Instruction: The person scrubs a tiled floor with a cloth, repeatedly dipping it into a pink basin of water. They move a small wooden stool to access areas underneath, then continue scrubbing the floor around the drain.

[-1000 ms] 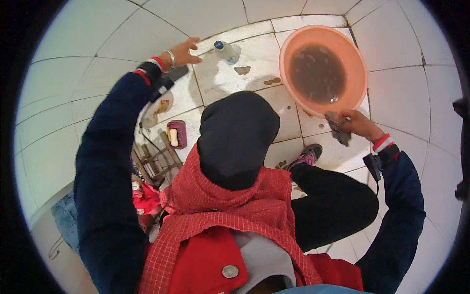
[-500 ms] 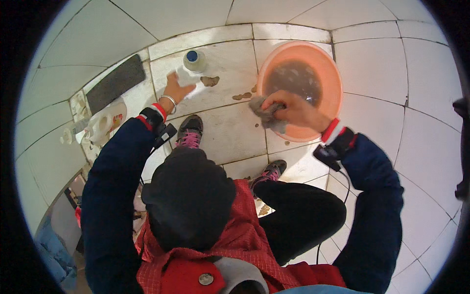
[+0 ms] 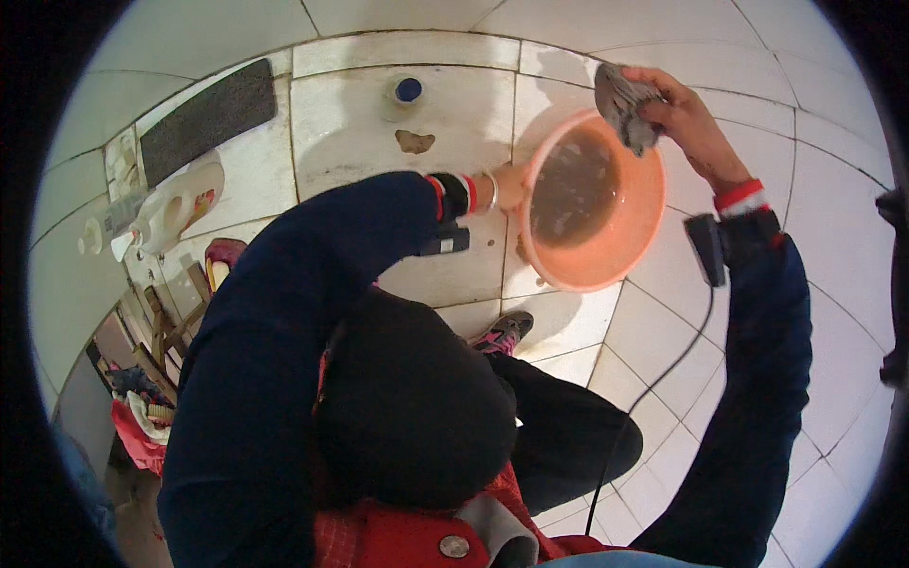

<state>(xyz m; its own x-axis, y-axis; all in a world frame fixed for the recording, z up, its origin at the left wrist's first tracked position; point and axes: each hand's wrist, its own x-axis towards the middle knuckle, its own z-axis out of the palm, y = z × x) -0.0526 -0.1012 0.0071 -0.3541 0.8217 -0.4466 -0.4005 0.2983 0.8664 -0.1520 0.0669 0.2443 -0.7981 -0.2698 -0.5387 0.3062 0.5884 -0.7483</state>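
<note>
An orange plastic basin (image 3: 646, 222) with murky, greyish water (image 3: 573, 194) in it stands on the tiles, looking tipped a little. At its left rim is my left hand (image 3: 512, 186), closed on the edge, with the fingertips partly hidden. My right hand (image 3: 684, 118) is raised near the far right rim and grips a wet-looking grey rag (image 3: 625, 109) that is bunched up. A clear bottle with a blue cap (image 3: 408, 90) stands upright on the floor, left of the basin and against the wall.
A dark rectangular mat (image 3: 208, 123) leans along the left wall. Beside it lies a white handled jug (image 3: 180, 208). A shoe (image 3: 224, 257) and wooden pieces (image 3: 166, 327) are at the lower left. A brown stain (image 3: 414, 142) marks the floor, and tiled walls enclose the far side and right.
My left hand has moved right, from near the bottle to the basin's rim. My right hand has lifted the rag away and to the far right. The basin now sits at a different tilt.
</note>
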